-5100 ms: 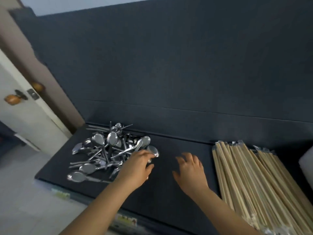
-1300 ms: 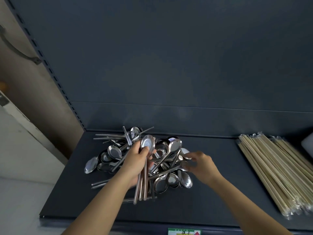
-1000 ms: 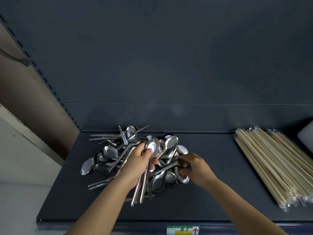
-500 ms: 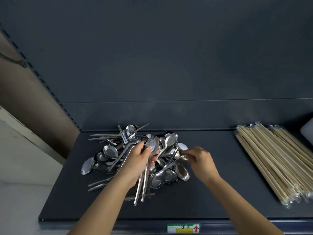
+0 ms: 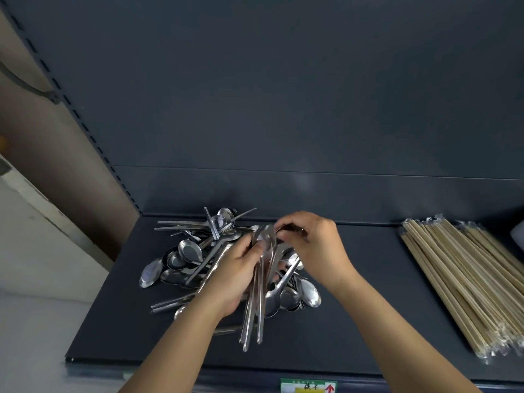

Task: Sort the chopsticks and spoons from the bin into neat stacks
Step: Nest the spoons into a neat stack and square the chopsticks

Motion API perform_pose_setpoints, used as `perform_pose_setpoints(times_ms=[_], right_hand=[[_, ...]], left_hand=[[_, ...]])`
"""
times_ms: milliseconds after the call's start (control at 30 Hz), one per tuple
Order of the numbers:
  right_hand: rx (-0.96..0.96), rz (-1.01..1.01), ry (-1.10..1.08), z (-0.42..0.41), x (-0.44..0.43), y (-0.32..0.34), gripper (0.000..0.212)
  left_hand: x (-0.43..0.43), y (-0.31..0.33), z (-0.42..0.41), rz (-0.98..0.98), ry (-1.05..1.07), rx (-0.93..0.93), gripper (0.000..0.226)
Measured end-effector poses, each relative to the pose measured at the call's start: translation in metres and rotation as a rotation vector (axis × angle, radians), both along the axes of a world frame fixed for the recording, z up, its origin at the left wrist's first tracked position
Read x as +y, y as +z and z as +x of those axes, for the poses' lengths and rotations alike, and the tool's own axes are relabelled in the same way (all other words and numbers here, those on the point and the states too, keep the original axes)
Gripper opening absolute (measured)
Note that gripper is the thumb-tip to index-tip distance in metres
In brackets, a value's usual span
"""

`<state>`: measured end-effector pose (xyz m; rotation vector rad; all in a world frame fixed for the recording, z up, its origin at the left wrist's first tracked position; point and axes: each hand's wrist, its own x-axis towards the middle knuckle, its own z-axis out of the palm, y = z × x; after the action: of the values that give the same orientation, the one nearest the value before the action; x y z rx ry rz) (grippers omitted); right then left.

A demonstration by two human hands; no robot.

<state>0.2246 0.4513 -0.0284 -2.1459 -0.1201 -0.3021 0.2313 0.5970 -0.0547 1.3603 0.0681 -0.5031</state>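
Surface: a dark grey shelf (image 5: pixel 354 321) with a matching back panel (image 5: pixel 283 95) rising behind it.
Left edge: at 10 o'clock a slotted upright (image 5: pixel 71 109) borders a beige wall (image 5: pixel 42 151), where a grey cable (image 5: pixel 28 86) hangs.
Spoon pile (image 5: pixel 187 256): a loose heap of metal spoons lies left of the shelf's centre, with bowls and handles crossing every way. Some thin handles stick out toward 9 and 12 o'clock.
Left hand (image 5: pixel 235 273): above the pile, it grips a bundle of spoons (image 5: pixel 253 321) around the necks. The handles fan down toward 6 o'clock and the bowls point to 12.
Right hand (image 5: pixel 314 245): its fingers curl over the bowl end of that bundle, touching the left hand's fingertips.
In the way: both hands and the bundle cover the middle and right part of the pile, so the spoons beneath cannot be counted.
Chopsticks (image 5: pixel 459 279): wrapped wooden pairs lie in a flat, aligned stack at 3 o'clock, well apart from the pile.
White object (image 5: pixel 518 234): cut off by the frame edge just beyond the chopsticks; I cannot tell what it is.
Label (image 5: pixel 309 386): a green and yellow tag with a red arrow on the shelf's front lip at 6 o'clock.
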Motion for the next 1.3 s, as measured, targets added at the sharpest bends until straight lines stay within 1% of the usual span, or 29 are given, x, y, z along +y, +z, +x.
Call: perform_pose_setpoints(times_ms=[67,167,233,333,400,533,633,800,867,933,1033,1067,1233,1300], right_hand=[[-0.001,0.014,-0.057,0.003,0.01,-0.011,0.024],[0.031,0.022,-0.138,0.007,0.019,-0.028,0.033],[0.079,-0.018,-0.114,0.011,0.022,-0.035,0.037],[0.135,-0.061,-0.045,0.019,0.019,-0.043,0.035],[0.185,-0.123,-0.071,0.027,0.007,-0.05,0.037],[0.399,-0.325,-0.202,0.045,-0.021,-0.068,0.045],[0.457,-0.409,-0.204,0.051,-0.029,-0.082,0.038],[0.43,-0.435,-0.25,0.058,-0.031,-0.09,0.005],[0.433,-0.432,-0.268,0.059,-0.031,-0.09,0.011],[0.439,-0.403,-0.295,0.061,-0.031,-0.089,0.006],[0.449,-0.237,-0.356,0.062,-0.031,-0.089,0.021],[0.434,-0.165,-0.377,0.062,-0.032,-0.089,0.022],[0.265,0.123,-0.443,0.051,-0.035,-0.071,0.011],[0.199,0.216,-0.428,0.045,-0.033,-0.057,0.015]], left_hand=[[-0.002,-0.001,-0.005,-0.049,-0.005,0.035,0.021],[-0.003,-0.006,-0.008,-0.023,0.02,0.037,0.024],[-0.001,-0.009,-0.007,0.046,0.036,0.032,0.023],[0.008,-0.013,-0.002,0.114,0.046,0.028,0.021],[0.017,-0.011,0.003,0.074,0.074,0.043,0.019],[0.034,-0.011,0.011,0.045,0.15,0.092,0.019],[0.038,-0.012,0.011,0.053,0.179,0.104,0.017],[0.04,-0.013,0.01,0.069,0.179,0.114,0.018],[0.041,-0.012,0.01,0.067,0.178,0.118,0.018],[0.042,-0.011,0.009,0.07,0.173,0.118,0.019],[0.041,-0.012,0.007,0.081,0.162,0.123,0.022],[0.04,-0.012,0.006,0.083,0.162,0.128,0.022],[0.038,-0.014,0.005,0.044,0.215,0.172,0.015],[0.036,-0.015,0.006,-0.019,0.246,0.189,0.017]])
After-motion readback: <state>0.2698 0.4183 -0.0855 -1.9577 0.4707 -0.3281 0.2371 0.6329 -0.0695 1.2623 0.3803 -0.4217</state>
